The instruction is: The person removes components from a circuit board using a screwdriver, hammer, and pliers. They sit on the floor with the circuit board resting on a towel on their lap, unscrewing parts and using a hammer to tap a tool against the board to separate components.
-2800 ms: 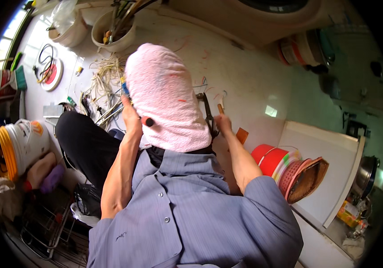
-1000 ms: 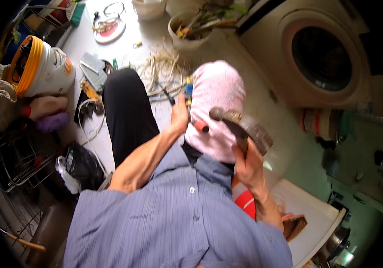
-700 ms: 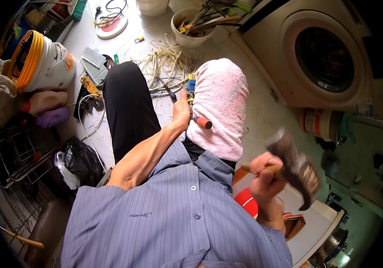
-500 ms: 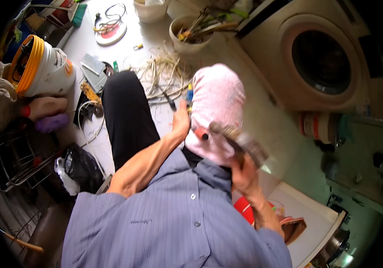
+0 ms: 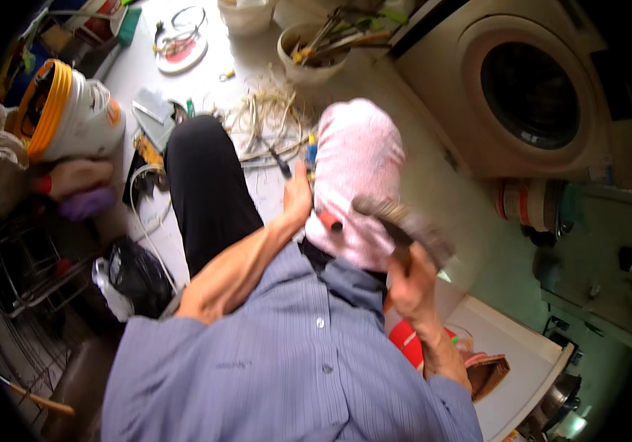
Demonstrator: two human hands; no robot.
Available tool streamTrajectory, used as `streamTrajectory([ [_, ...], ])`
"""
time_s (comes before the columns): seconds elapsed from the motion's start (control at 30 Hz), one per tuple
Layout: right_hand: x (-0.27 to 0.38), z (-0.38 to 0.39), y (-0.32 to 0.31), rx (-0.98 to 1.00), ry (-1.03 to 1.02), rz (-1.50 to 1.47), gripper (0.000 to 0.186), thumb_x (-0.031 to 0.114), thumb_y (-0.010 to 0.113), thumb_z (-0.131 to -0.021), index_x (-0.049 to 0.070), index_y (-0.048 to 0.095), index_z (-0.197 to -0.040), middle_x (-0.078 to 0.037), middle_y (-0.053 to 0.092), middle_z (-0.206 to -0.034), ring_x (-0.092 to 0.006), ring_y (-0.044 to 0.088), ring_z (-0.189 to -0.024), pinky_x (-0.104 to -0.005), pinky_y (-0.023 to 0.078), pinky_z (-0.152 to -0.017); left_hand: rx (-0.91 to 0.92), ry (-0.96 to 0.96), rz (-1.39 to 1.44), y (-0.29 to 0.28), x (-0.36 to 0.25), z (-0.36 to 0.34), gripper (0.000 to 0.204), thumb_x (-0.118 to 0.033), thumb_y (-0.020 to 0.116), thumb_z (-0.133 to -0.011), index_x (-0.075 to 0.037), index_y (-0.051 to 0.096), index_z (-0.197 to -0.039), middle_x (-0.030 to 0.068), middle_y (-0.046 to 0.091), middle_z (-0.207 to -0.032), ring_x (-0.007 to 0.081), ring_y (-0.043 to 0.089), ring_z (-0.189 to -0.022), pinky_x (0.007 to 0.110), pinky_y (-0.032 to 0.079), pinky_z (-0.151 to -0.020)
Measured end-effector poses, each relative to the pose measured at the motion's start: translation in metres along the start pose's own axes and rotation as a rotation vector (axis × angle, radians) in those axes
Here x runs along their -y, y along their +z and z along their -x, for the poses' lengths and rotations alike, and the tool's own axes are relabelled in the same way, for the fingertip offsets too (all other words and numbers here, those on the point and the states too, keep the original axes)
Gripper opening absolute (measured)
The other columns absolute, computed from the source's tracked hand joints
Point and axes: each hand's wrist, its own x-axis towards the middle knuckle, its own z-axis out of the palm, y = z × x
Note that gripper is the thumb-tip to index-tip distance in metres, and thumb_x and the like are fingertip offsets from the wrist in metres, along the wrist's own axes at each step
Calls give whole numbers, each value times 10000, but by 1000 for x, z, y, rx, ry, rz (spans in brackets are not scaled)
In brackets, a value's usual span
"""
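A pink towel (image 5: 360, 147) covers my right knee. Against its inner side my left hand (image 5: 298, 197) is closed, thumb pointing forward, its fingers mostly hidden. A red cylinder with a dark end (image 5: 330, 220), like a tool handle, sticks out beside this hand over the towel. Just ahead of the thumb shows a small blue and yellow piece (image 5: 311, 151). My right hand (image 5: 412, 283) grips a hammer, whose motion-blurred head (image 5: 404, 227) hangs over the towel's near right part, a little apart from the red end.
Tangled pale wires (image 5: 268, 114) lie on the floor ahead. Farther off stand a bucket of tools (image 5: 309, 55) and a white disc with cable (image 5: 182, 55). A white and orange bucket (image 5: 84, 110) and a black bag (image 5: 138, 276) are at left, a washing machine (image 5: 471, 96) at right.
My right hand and the hammer have shifted slightly right, away from the red end. My left hand stays almost where it was.
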Motion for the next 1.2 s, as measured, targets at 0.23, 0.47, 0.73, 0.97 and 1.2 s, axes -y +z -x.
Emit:
streamTrajectory([
  [0.23,11,-9,-15,-208,-410,-265,178,187,572,-1021,37,580,-927,-116,585,-894,-223,556,-655,-344,466,-571,75,-6,132,-7,-17,-8,892,-708,284,-1007,83,685,-1111,275,702,-1021,384,652,-1027,460,453,-924],
  [0.47,-18,-18,6,-192,82,-247,202,154,549,-1036,23,587,-887,-79,598,-760,-130,532,-541,-292,410,-472,78,-41,180,-13,-1,-17,905,-675,297,-1020,148,642,-1174,305,686,-1148,375,636,-1144,436,444,-981],
  [0.73,-206,-44,75,-268,476,74,307,262,576,-969,-27,583,-1073,-269,692,-919,-471,660,-864,-512,516,-754,176,-169,494,-15,7,-28,887,-694,325,-1021,112,599,-1271,174,683,-1192,254,645,-1078,370,497,-934],
  [0.97,-300,2,207,37,648,424,171,151,562,-944,54,535,-1082,-219,648,-1057,-441,646,-1013,-526,526,-857,118,-170,318,-32,-25,9,843,-682,345,-1025,74,592,-1303,144,665,-1187,213,608,-1046,366,475,-938],
  [1.2,-322,31,259,113,644,427,239,147,567,-922,49,511,-1133,-214,589,-1078,-433,610,-1015,-502,523,-870,65,-158,332,-39,-6,-5,815,-687,357,-1019,49,647,-1215,111,701,-1069,207,645,-928,367,518,-844],
])
